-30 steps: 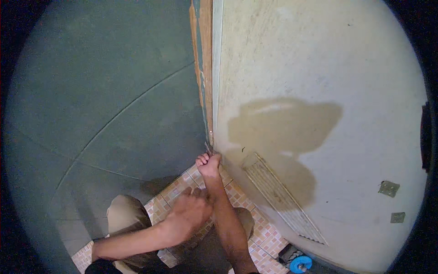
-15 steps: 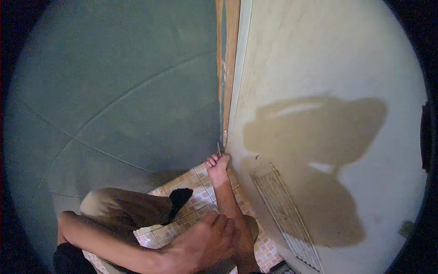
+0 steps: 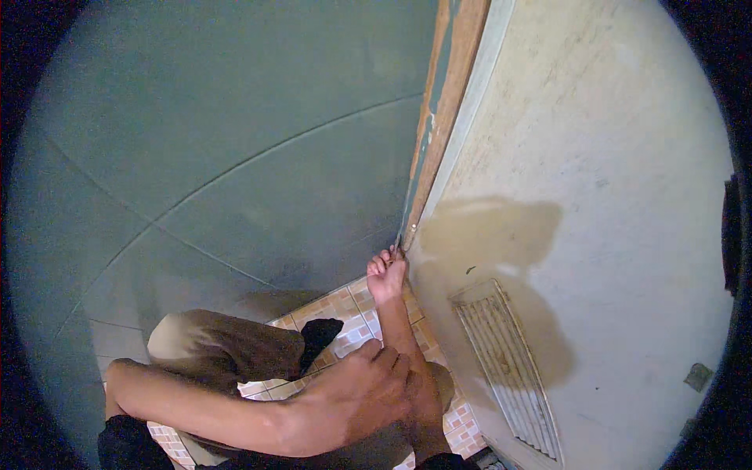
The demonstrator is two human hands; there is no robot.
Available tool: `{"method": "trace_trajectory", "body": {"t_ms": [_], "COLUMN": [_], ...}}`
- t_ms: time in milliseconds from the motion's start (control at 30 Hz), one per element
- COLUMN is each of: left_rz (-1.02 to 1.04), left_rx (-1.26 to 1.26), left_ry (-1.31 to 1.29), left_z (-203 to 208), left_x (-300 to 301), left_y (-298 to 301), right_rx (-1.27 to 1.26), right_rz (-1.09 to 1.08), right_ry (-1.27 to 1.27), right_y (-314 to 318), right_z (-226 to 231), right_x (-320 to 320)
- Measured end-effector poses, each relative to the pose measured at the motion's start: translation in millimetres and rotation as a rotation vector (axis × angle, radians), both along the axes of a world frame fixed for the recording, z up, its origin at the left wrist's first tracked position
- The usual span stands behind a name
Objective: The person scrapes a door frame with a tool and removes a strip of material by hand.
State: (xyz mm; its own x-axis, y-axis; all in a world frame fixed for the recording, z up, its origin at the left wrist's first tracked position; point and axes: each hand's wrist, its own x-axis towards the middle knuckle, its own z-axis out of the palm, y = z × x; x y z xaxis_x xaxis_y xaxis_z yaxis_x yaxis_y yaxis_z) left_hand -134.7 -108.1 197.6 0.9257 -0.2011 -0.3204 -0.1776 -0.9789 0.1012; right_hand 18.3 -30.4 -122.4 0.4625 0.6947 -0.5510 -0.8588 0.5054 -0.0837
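My right hand (image 3: pixel 386 276) reaches down into the corner at the foot of a wooden door frame (image 3: pixel 457 70). Its fingers are closed on a thin, narrow tool (image 3: pixel 397 252), whose tip meets the lower end of the frame; its exact kind is too small to tell. The frame's wood is bare in strips, with green paint left between them. My left hand (image 3: pixel 368 392) is closed in front of my right forearm, and its curled fingers hide whatever they grip. Whether it touches the forearm I cannot tell.
A green wall (image 3: pixel 235 117) with curved raised lines rises at left. On the right stands a pale stained door panel (image 3: pixel 619 157) with a slatted vent (image 3: pixel 509 368) low down. My bent knee (image 3: pixel 211 337) and dark-socked foot (image 3: pixel 319 337) are over the tiled floor (image 3: pixel 352 309).
My view has shifted, so the frame and corner appear farther right and more tilted. The tool in my right hand now sits closer against the frame's foot. My left hand stays closed near the forearm.
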Motion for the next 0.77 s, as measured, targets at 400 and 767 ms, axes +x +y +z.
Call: {"method": "trace_trajectory", "body": {"t_ms": [400, 767], "left_rz": [0.114, 0.345], "left_rx": [0.046, -0.005], "left_ry": [0.099, 0.034], "left_z": [-22.0, 11.7], "left_x": [18.7, 5.6], "left_y": [30.0, 52.3], "right_rx": [0.117, 0.215], "right_rz": [0.154, 0.089], "right_ry": [0.052, 0.061], "right_y": [-8.2, -1.9], "right_z": [-13.8, 13.0], "right_x": [18.0, 11.2]}}
